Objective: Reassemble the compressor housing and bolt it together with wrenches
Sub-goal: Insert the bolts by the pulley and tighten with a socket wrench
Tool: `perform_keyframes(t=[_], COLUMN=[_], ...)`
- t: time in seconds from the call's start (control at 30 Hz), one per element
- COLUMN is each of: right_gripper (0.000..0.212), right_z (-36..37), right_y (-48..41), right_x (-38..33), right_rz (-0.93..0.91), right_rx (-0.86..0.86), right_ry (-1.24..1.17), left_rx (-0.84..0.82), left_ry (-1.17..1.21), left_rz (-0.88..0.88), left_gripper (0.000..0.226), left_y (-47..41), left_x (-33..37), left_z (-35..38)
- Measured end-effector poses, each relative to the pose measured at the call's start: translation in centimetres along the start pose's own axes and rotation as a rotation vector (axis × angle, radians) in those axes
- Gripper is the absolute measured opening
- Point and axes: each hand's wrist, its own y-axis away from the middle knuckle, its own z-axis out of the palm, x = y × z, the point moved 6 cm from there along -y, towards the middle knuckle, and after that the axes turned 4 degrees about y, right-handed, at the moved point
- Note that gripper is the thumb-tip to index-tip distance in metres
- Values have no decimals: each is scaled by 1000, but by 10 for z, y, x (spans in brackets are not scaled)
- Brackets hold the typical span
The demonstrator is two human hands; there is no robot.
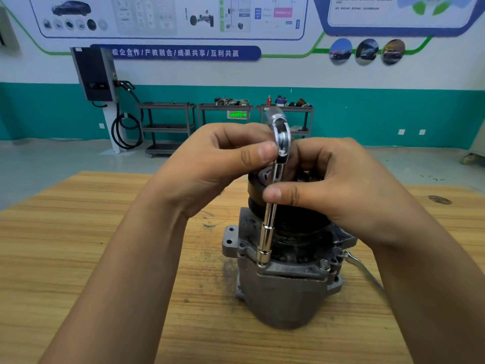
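A grey metal compressor housing stands upright on the wooden table, its black pulley end up and partly hidden behind my hands. A chrome socket wrench stands nearly vertical, its socket seated on a bolt at the housing's front-left flange. My left hand pinches the wrench's upper head between thumb and fingers. My right hand grips the shaft lower down, thumb in front. Another bolt head shows on the flange's front right.
A second chrome wrench lies on the table just right of the housing, partly under my right forearm. Far behind stand grey shelf carts with parts and a wall-mounted charger with a cable.
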Motion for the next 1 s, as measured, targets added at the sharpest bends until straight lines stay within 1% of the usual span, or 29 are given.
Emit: perform_keyframes(t=[0.03, 0.13, 0.17, 0.23, 0.33, 0.43, 0.47, 0.57, 0.6, 0.73, 0.83, 0.9, 0.97, 1.0], right_gripper=[37, 44, 42, 34, 30, 24, 20, 13, 13, 19, 19, 15, 15, 16], right_z=[-1, -1, 0, 1, 2, 3, 4, 3, 2, 1, 1, 0, 0, 1], right_y=[0, 0, 0, -1, 0, -1, 0, 0, 0, 2, 2, 1, 0, 0], right_x=[0, -2, -3, -4, -3, -4, -4, -2, 0, 2, 2, 2, 2, 2], right_rz=[8, 27, 27, 26, 30, 5, -10, -23, -21, -19, -28, -25, -19, -17], right_rx=[19, 73, 84, 91, 90, 27, -17, -122, -145, -217, -194, -158, -125, -107], right_ry=[9, 54, 74, 103, 112, 88, 81, 84, 63, -57, -52, -14, 37, 58], left_rx=[1, 12, 12, 32, 68, 34, 13, -51, -71, -153, -168, -144, -127, -128], left_ry=[-37, -124, -151, -187, -228, -268, -262, -217, -204, -77, -23, -13, 21, 19], left_rz=[-6, -32, -31, -19, 21, 52, 52, 28, 23, 26, 29, 39, 26, 20], left_gripper=[36, 12, 10, 14, 10, 6, 6, 20, 23, 23, 25, 27, 41, 52], left_y=[0, 1, 1, 2, 3, 3, 3, 3, 3, 3, 3, 2, 1, 1], left_x=[1, 4, 6, 9, 15, 17, 16, 11, 9, 4, 1, -1, -3, -4], left_z=[1, 0, 1, 1, 3, 4, 4, 5, 6, 10, 7, 2, -2, -2])
